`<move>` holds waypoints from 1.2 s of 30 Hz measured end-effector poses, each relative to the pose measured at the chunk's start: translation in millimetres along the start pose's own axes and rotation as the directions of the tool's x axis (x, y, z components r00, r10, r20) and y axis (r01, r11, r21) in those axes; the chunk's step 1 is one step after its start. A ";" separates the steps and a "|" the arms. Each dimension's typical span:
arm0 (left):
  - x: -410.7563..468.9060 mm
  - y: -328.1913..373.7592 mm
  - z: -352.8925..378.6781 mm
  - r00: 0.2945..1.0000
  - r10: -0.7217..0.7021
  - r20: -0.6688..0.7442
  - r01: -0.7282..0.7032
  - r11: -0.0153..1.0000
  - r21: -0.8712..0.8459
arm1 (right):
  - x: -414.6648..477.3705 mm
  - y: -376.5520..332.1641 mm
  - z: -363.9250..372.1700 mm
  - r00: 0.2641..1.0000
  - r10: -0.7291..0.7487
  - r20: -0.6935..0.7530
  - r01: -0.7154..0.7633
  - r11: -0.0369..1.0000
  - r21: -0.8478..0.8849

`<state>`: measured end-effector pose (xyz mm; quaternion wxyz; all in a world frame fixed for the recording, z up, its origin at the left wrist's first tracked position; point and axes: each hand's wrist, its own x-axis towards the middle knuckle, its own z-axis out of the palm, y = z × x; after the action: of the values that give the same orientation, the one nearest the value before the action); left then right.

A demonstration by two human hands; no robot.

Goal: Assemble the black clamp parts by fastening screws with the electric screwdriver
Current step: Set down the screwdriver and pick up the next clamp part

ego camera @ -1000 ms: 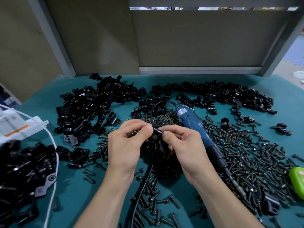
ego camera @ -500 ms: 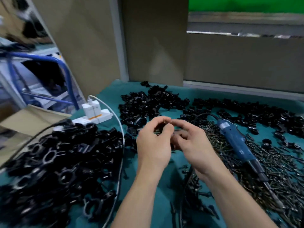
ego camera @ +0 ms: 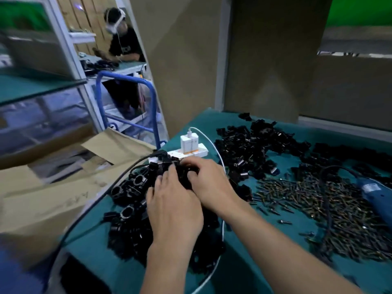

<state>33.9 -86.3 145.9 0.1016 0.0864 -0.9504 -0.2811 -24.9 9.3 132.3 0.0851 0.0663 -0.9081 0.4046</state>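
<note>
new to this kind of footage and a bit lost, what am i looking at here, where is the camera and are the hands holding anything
There is no machine here, just a person working with bare hands. The one current picture comes from a camera worn on their head, looking forward and down, so the arms enter from the bottom.

On the green table lie a near pile of black clamp parts, a far pile, a spread of screws and, at the right edge, a blue electric screwdriver that nobody is touching. A white power strip sits behind the near pile, and a cardboard box stands to the left of the table.

Both hands are on the near pile. The left hand rests there with its fingers spread. The right hand has its fingers curled into the parts, but the blur hides whether it grips one.
</note>
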 end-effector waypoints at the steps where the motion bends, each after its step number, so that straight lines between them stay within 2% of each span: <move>1: -0.2 -4.2 2.9 1.000 0.021 0.020 -0.022 0.999 0.044 | -0.9 1.9 0.7 1.000 0.017 0.016 -0.016 1.000 -0.003; 3: -0.5 -8.2 7.3 0.998 0.059 -0.004 -0.058 0.997 0.060 | -2.2 9.1 -4.9 0.998 0.059 -0.001 -0.059 0.998 0.027; 6: -3.4 -4.0 11.6 0.991 0.065 -0.114 -0.068 0.998 -0.019 | -3.8 24.6 -25.6 0.991 0.127 -0.050 -0.124 0.991 0.051; 8: -8.4 8.4 18.6 0.980 0.116 -0.162 -0.128 0.989 -0.069 | -6.4 40.3 -45.0 0.980 0.167 -0.110 -0.159 0.984 0.081; 12: -27.8 53.4 47.5 0.946 0.303 -0.116 -0.321 0.926 -0.200 | -12.8 83.7 -87.3 0.902 0.258 -0.346 -0.239 0.966 0.097; 14: -38.8 78.4 72.0 0.927 0.371 -0.055 -0.369 0.872 -0.321 | -12.5 108.3 -106.9 0.878 0.317 -0.360 -0.335 0.942 0.013; 15: -42.1 89.6 85.4 0.929 0.369 0.024 -0.325 0.847 -0.421 | -11.1 120.0 -114.7 0.879 0.354 -0.319 -0.385 0.922 -0.040; 16: -43.4 101.4 98.3 0.929 0.341 0.143 -0.221 0.822 -0.524 | -10.0 131.2 -122.9 0.881 0.391 -0.268 -0.430 0.896 -0.107; 18: -38.6 122.4 120.6 0.905 0.250 0.343 0.054 0.734 -0.677 | -7.5 150.1 -138.6 0.873 0.445 -0.198 -0.484 0.840 -0.246; 19: -33.7 130.8 131.2 0.900 0.198 0.387 0.152 0.690 -0.708 | -6.2 158.6 -146.4 0.867 0.461 -0.190 -0.498 0.820 -0.283; 21: -22.2 143.3 149.9 0.906 0.097 0.413 0.258 0.646 -0.718 | -1.3 172.5 -157.6 0.866 0.467 -0.180 -0.500 0.804 -0.321; 24: -10.9 153.8 171.2 0.932 -0.013 0.361 0.283 0.648 -0.707 | 14.2 181.5 -163.4 0.876 0.465 -0.127 -0.477 0.801 -0.361; 27: -6.4 156.9 182.2 0.964 -0.062 0.259 0.231 0.679 -0.697 | 33.9 179.5 -157.8 0.920 0.377 -0.105 -0.372 0.758 -0.536; 28: -4.5 156.9 184.6 0.968 -0.071 0.240 0.220 0.694 -0.686 | 39.7 179.9 -154.2 0.931 0.357 -0.082 -0.341 0.764 -0.548; 31: -0.4 155.7 186.1 0.972 -0.117 0.204 0.224 0.723 -0.653 | 44.5 180.3 -143.8 0.932 0.362 0.021 -0.317 0.840 -0.441; 34: -0.5 155.9 187.1 0.971 -0.112 0.212 0.226 0.723 -0.653 | 33.1 188.4 -139.8 0.947 0.299 -0.114 -0.320 0.876 -0.360; 36: -0.6 155.6 187.7 0.976 -0.097 0.194 0.204 0.722 -0.661 | 20.4 187.7 -146.0 0.923 0.285 -0.260 -0.346 0.909 -0.232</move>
<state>-27.6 139.4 77.5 0.0331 0.0996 -0.7773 -0.6203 -65.6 241.7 96.8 0.1265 -0.1399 -0.9387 0.2886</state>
